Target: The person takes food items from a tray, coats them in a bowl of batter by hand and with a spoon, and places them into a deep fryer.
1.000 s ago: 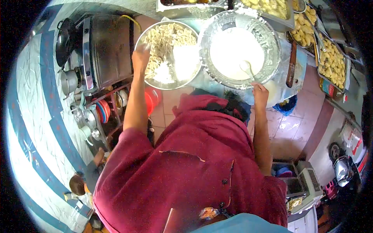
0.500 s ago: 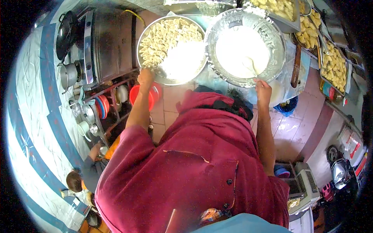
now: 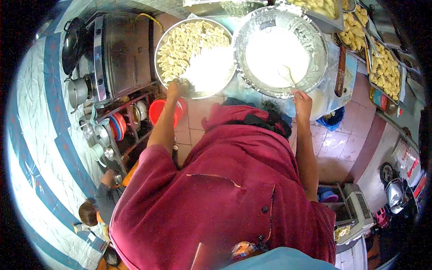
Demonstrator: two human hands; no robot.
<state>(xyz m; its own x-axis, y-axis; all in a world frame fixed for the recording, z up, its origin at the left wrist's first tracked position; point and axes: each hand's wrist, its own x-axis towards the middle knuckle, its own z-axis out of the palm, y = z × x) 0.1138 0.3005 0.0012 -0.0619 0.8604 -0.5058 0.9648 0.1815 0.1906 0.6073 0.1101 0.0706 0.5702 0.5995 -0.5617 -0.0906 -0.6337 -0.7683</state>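
Note:
My left hand point(image 3: 174, 89) is at the near left rim of a wide round metal tray point(image 3: 156, 67), its fingers reaching over the edge beside the food. Blur and shade hide whether they grip anything. Shaped pale pieces of food, perhaps dumplings point(image 3: 180, 49), cover the tray's left and far parts; glare whitens the rest. In my right hand point(image 3: 302, 102), closed fingers pinch the handle end of a spoon point(image 3: 285, 74). Its bowl rests in the white batter-like mixture point(image 3: 270, 54) inside a large metal basin point(image 3: 317, 56), whose wall is smeared white.
Trays of yellowish pieces point(image 3: 384, 69) stand at the right. A long brown wooden tool point(image 3: 340, 72) lies beside the basin. Red basins point(image 3: 163, 112) and a blue bin point(image 3: 332, 118) are on the floor. A stove point(image 3: 123, 49) stands left; another person point(image 3: 101, 202) is lower left.
My left hand has shifted slightly right and down, its fingers now further over the tray. My right hand still holds the spoon, whose angle barely differs. The whole view has shifted a little.

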